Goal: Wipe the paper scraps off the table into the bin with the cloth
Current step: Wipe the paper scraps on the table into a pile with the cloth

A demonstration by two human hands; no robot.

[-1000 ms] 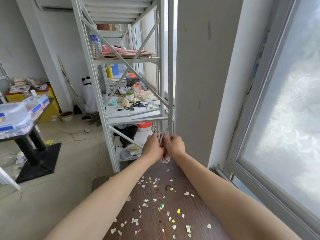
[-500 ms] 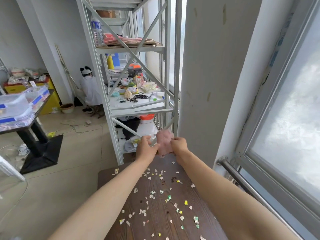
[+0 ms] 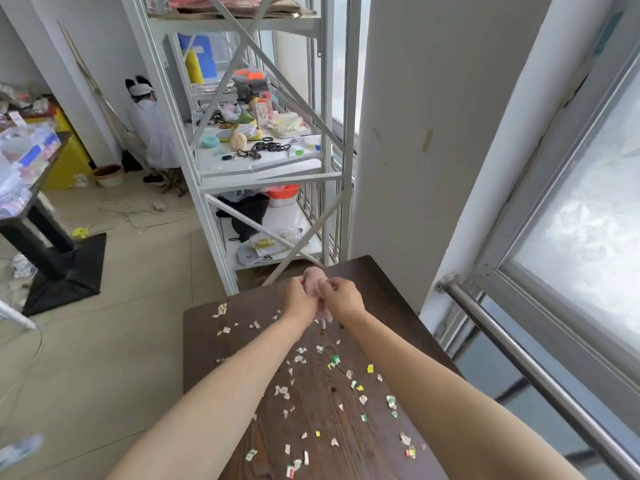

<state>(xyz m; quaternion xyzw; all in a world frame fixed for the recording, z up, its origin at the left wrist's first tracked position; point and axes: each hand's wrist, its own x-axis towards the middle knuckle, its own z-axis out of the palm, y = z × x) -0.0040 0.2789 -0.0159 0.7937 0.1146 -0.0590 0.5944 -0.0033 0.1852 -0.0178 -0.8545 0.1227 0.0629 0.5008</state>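
Pinching pink cloth point(image 3: 316, 285), left hand point(image 3: 300, 300) and right hand point(image 3: 341, 298)

Cluttered storeroom: metal shelving point(image 3: 263, 168) heaped with supplies.

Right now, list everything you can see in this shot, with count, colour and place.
paper scraps: many, white, yellow and green, scattered over the table
table: one, dark brown wood, bottom centre
cloth: one, pink, bunched between both hands above the table's far end
shelving rack: one, white metal, cluttered, beyond the table
rail: one, steel, below the window on the right
seated person: one, in white, far left beside the rack
bin: none in view
left hand: gripping the cloth
right hand: gripping the cloth
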